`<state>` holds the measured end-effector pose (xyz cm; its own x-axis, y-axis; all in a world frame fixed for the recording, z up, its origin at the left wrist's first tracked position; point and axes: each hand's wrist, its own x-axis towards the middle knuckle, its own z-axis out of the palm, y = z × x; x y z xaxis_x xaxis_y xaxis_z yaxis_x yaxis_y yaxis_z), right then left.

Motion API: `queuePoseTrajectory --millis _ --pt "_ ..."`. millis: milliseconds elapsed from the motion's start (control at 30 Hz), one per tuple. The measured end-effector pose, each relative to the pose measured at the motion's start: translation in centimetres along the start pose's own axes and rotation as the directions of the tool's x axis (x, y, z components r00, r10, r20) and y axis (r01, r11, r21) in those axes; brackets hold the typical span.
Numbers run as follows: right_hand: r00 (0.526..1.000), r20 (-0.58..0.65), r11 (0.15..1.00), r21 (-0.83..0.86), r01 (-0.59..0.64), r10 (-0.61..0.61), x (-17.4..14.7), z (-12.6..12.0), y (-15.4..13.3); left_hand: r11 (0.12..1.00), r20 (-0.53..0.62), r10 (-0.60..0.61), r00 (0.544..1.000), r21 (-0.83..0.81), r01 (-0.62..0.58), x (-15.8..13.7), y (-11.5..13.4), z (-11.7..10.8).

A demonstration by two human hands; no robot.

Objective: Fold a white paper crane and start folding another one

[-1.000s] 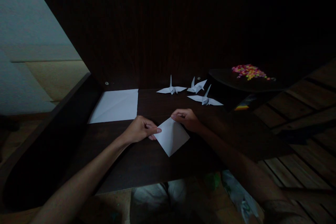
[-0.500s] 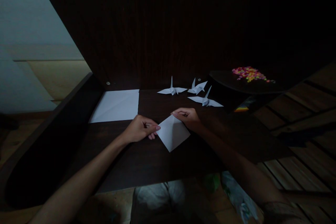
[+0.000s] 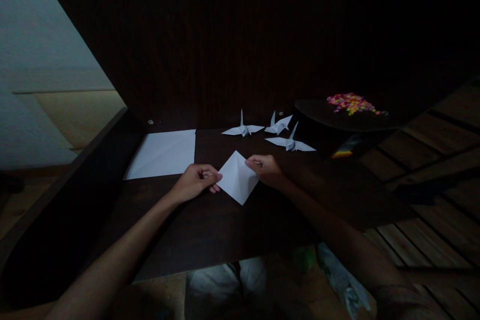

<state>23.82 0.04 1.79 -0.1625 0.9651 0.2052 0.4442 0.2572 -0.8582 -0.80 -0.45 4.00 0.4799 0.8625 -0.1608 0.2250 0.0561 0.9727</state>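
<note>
Between my hands is a white folded paper square (image 3: 237,180), turned like a diamond with a crease down its middle. My left hand (image 3: 195,180) pinches its left corner between thumb and fingers. On the opposite side my right hand (image 3: 265,169) grips the upper right edge near the right corner. Behind the square stand three white paper cranes: one on the left (image 3: 243,130), one at the back (image 3: 278,125) and one nearer on the right (image 3: 291,144). At the left lies a larger white sheet of paper (image 3: 163,154) with a faint diagonal crease.
A dark wooden desk (image 3: 180,240) carries everything, with a tall panel behind and a raised side (image 3: 56,200) on the left. On a rounded shelf (image 3: 311,110) at the right lies a heap of small colourful pieces (image 3: 352,103). Wooden slats (image 3: 423,245) show beyond.
My right hand has slid from the paper square's top corner down to its right side. The top corner now shows uncovered. My left hand keeps its hold at the left corner.
</note>
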Motion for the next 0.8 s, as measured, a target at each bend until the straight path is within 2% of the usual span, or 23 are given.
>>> queuePoseTrajectory --millis 167,267,400,467,567,633,800 --pt "0.981 0.195 0.998 0.065 0.007 -0.019 -0.4 0.8 -0.2 0.998 0.102 -0.043 0.994 0.049 0.038 0.0 -0.5 0.4" --pt "0.97 0.24 0.994 0.109 0.019 -0.045 -0.6 1.0 -0.4 0.999 0.081 -0.052 0.995 -0.003 0.052 0.0 -0.6 0.6" --pt "0.988 0.152 0.985 0.172 -0.026 0.0 -0.7 0.6 -0.4 0.996 -0.009 -0.035 0.999 -0.083 0.034 -0.1 -0.3 0.5" --pt "0.995 0.093 0.976 0.208 -0.061 0.043 -0.7 0.5 -0.4 0.992 -0.018 -0.04 0.999 -0.122 0.038 -0.1 -0.1 0.6" --pt "0.995 0.067 0.97 0.225 -0.093 0.08 -0.8 0.6 -0.7 0.986 0.005 -0.041 0.999 -0.163 0.041 -0.1 0.0 0.8" --pt "0.996 0.064 0.977 0.203 -0.07 0.058 -1.0 0.8 -0.9 0.986 0.006 -0.038 0.999 -0.165 0.039 -0.2 -0.1 1.0" --pt "0.996 0.044 0.988 0.139 0.074 -0.081 -1.5 1.2 -1.6 0.989 -0.029 0.0 1.0 -0.147 -0.004 -0.1 -0.7 1.2"
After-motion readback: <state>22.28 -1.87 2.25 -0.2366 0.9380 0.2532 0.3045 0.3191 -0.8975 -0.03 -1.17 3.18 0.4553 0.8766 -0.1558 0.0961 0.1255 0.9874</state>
